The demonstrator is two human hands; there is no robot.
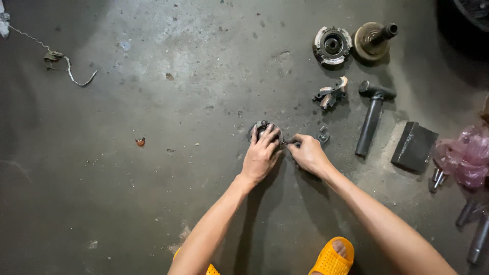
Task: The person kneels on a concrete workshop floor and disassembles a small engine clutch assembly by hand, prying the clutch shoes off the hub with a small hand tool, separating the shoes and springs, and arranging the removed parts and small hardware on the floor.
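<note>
Round dark metal part (262, 128) sits on the concrete floor (153, 178) near the middle of the view, mostly covered by the left hand (261, 155), whose fingers (268, 136) spread over its top and press on it. Just beside it, the right hand (308, 153) has its fingers pinched narrow around a thin tool (288, 143) whose tip points at the part's edge; what kind of tool it is cannot be told.

Going by size from there: a crumpled pink plastic bag (466, 155) lies at the right edge, with no label readable on it. A hammer (373, 114) with a dark handle lies right of the hands, and a dark rectangular block (413, 146) rests between the hammer and the bag. Above them, near the top, stand a round silver hub with a dark centre (332, 46) and, just beside it, a brownish disc with a short shaft (374, 38). A small curved silver bracket piece (332, 94) lies below the hub. Dark rod-like tools (476, 229) lie at the lower right. Two orange sandals (333, 257) show at the bottom edge. Far left, a pale cord (71, 76) trails across the floor, and a tiny orange scrap (140, 141) lies well apart from the hands.
</note>
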